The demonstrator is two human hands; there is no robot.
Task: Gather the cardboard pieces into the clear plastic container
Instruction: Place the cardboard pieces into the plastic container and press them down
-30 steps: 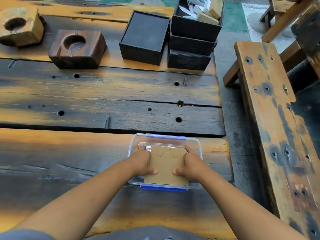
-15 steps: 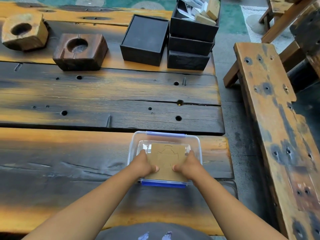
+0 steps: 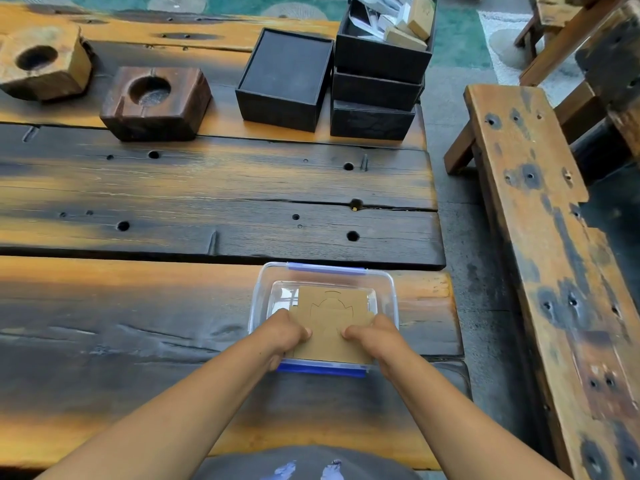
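Dark, scorched planks make up the table (image 3: 173, 188) in front of me, streaked orange and black and dotted with holes. Near its right end, close to my body, sits the clear container (image 3: 388, 292), with a blue clip on its far rim and another on its near rim.

Both my hands hold one flat cardboard piece (image 3: 332, 327) over the container. My left hand (image 3: 285, 332) grips its left edge, thumb on top and fingers curled underneath. My right hand (image 3: 372, 336) pinches the right edge the same way. The piece has faint curved cut lines on its face. Its far end lies down inside the container, while its near end covers the near rim; I cannot tell whether it touches the bottom.

Farther off on the table, to the left, stand two wooden blocks (image 3: 156, 102), each with a round hollow in the top. Beside them is a low black box (image 3: 284, 77), and just right of it a stack of black boxes (image 3: 377, 91), the top one open and holding small packages. A worn bench (image 3: 554, 254) runs along the right side, apart from the table.
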